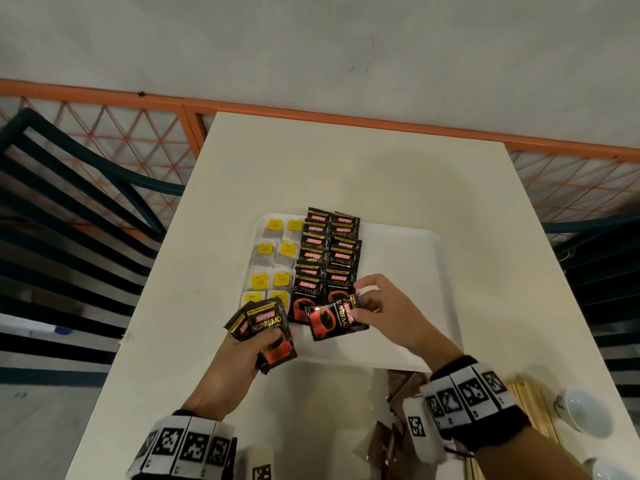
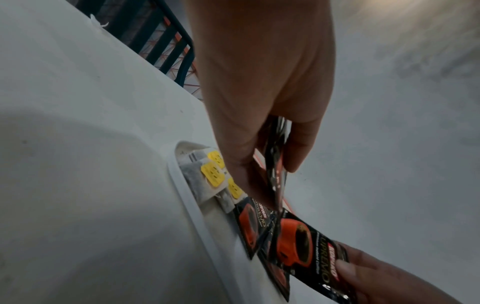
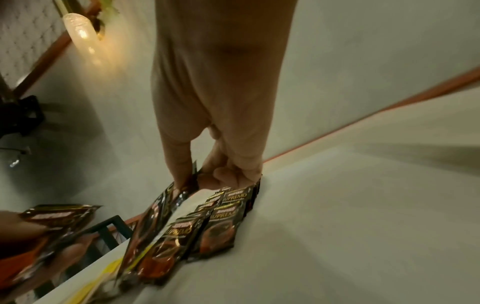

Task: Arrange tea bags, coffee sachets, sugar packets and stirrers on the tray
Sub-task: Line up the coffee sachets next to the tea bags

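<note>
A white tray [image 1: 415, 258] lies on the table. Its left side holds two columns of tea bags [image 1: 273, 261] with yellow tags, and beside them two columns of black coffee sachets [image 1: 329, 258]. My left hand [image 1: 252, 344] grips a small fan of coffee sachets [image 1: 266, 327] at the tray's near left corner. My right hand [image 1: 367, 306] pinches one coffee sachet [image 1: 334, 320] by its end, held sideways just above the near end of the sachet columns. The left wrist view shows this sachet [image 2: 303, 253] and the tea bags [image 2: 213, 174]. The laid sachets [image 3: 223, 218] appear in the right wrist view.
The tray's right half [image 1: 408, 292] is bare. Brown packets [image 1: 391, 434] and wooden stirrers [image 1: 530, 403] lie at the near right of the table, next to white cups [image 1: 581, 410]. Dark chairs [image 1: 69, 209] stand on both sides of the table.
</note>
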The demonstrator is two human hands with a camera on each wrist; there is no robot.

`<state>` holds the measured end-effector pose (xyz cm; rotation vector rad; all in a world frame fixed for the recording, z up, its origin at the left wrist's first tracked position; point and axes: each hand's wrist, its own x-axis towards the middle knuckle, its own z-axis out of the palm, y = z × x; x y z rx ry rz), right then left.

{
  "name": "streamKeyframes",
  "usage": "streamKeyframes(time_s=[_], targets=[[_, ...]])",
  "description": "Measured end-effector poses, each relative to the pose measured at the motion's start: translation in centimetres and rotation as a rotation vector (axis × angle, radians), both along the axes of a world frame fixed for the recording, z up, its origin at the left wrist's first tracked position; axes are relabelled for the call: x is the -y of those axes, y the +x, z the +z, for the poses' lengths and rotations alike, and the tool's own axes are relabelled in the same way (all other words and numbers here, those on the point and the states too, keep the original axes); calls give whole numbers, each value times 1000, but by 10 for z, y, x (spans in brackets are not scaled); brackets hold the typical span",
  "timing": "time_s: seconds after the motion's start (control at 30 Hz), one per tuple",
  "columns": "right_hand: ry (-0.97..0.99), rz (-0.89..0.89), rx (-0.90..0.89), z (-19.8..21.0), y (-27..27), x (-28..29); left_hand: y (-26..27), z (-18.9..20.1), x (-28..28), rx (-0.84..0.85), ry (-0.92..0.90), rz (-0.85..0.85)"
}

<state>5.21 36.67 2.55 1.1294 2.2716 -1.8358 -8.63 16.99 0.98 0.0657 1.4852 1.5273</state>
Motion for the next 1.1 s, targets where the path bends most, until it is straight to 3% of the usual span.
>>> streamKeyframes(time_s=[0.13,0.57,0.9,0.97,1.1], targets=[[293,137,125,7,-15,-15,4,-2,-1,-27,-41,-24],[514,389,209,-11,-52,-31,3,-4,6,-86,-54,6],[706,195,100,-26,-47,-21,6,-4,-2,-19,-67,30],[681,180,15,-14,-43,-7,6,-4,-5,-2,-62,39],[338,267,-19,5,-29,33,9,-4,-11,33,-23,34]])
